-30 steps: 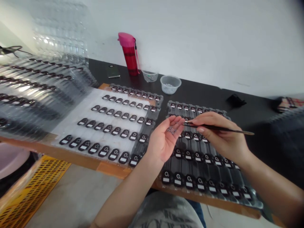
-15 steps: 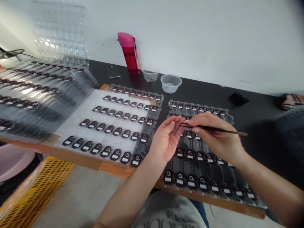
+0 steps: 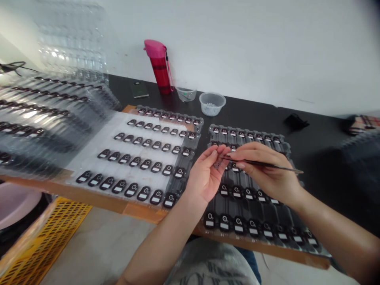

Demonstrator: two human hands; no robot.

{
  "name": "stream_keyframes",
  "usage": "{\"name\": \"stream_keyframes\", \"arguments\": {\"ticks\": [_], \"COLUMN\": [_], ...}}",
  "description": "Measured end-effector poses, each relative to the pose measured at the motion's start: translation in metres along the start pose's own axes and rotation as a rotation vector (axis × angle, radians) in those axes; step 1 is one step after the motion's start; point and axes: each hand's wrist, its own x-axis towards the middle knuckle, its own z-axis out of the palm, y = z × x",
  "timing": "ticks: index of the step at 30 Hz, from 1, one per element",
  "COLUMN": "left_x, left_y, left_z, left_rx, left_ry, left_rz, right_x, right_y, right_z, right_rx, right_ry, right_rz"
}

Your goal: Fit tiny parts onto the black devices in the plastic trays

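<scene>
My left hand (image 3: 204, 173) is turned palm up with its fingers curled, cupping a small heap of tiny dark-and-silver pieces (image 3: 218, 163). My right hand (image 3: 267, 170) pinches slim black tweezers (image 3: 261, 163), whose tips sit just above those pieces, next to my left fingertips. Under both hands lies a dark plastic blister tray (image 3: 252, 206) holding rows of black oval fobs with white labels, and my hands hide part of it. To its left, a second tray (image 3: 190, 158) holds similar fobs (image 3: 144, 194) on a white sheet.
A stack of clear blister trays (image 3: 50, 118) rises at the left. Behind the trays, on the black tabletop (image 3: 252, 109), are a pink-capped red bottle (image 3: 158, 67), a phone (image 3: 139, 90), a small cup (image 3: 186, 94) and a tub of small beads (image 3: 211, 103).
My left fingers have curled further, covering more of the pieces in the palm. The tweezers have swung, their rear end shortening to the left, and the view has shifted slightly.
</scene>
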Motion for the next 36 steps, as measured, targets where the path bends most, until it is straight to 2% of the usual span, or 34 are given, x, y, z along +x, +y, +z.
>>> {"name": "stream_keyframes", "arguments": {"ticks": [11, 26, 29, 32, 36], "left_x": [-0.001, -0.003, -0.004, -0.003, -0.002], "left_y": [-0.001, -0.001, -0.001, 0.000, 0.001], "left_z": [0.000, 0.001, 0.001, -0.001, -0.003], "left_rx": [0.031, 0.021, 0.009, -0.008, -0.040], "left_ry": [0.007, -0.014, -0.021, -0.008, 0.051], "left_rz": [-0.010, -0.015, -0.024, -0.044, -0.099], "right_x": [-0.003, -0.005, -0.005, -0.003, 0.007], "right_y": [0.002, 0.001, -0.001, 0.003, 0.032], "right_z": [-0.002, -0.005, -0.005, -0.009, -0.017], "right_rx": [-0.071, -0.082, -0.035, 0.059, 0.277], "right_ry": [-0.114, -0.104, -0.041, 0.098, 0.306], "right_rz": [-0.139, -0.136, -0.076, 0.058, 0.249]}}
